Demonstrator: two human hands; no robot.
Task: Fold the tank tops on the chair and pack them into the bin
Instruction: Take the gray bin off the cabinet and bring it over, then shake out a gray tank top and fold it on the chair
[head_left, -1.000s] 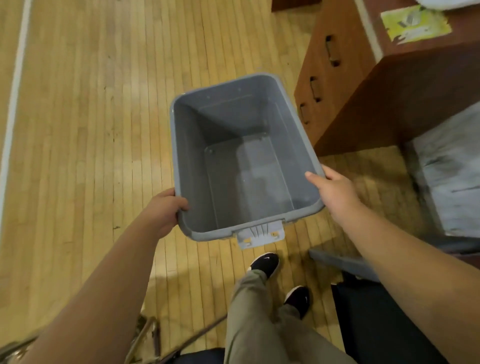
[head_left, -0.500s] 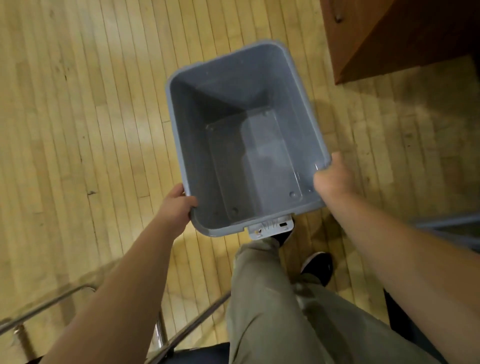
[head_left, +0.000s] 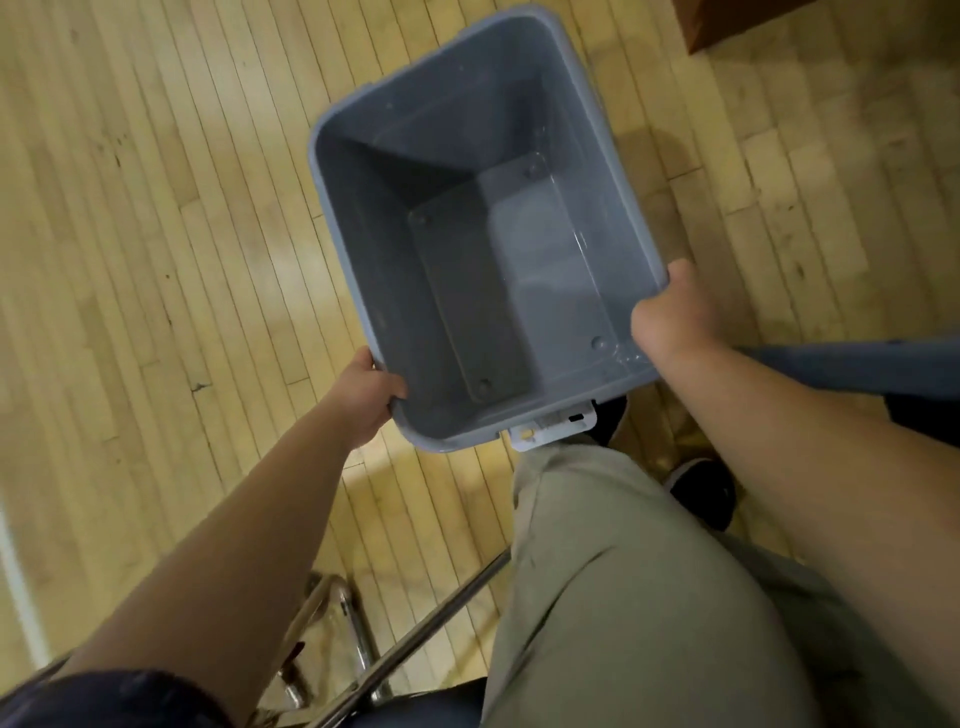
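Observation:
A grey plastic bin (head_left: 363, 260) is held above the wooden floor, with nothing inside it. My left hand (head_left: 366, 400) grips the rim at the near left corner. My right hand (head_left: 672, 317) grips the rim at the near right corner. A white latch (head_left: 553, 426) sticks out from the bin's near end. No tank tops show in this view, and only chrome legs of a chair (head_left: 343, 639) appear at the bottom.
My legs in khaki trousers (head_left: 639, 597) and black shoes (head_left: 704, 491) are below the bin. A corner of a brown wooden desk (head_left: 737, 23) shows top right. A grey lid-like edge (head_left: 852, 364) lies at the right. Wood floor spreads left.
The bin has swung toward the right and nearer to my legs, tilting clockwise. The desk has slid almost out of view at top right. Both hands keep their grip.

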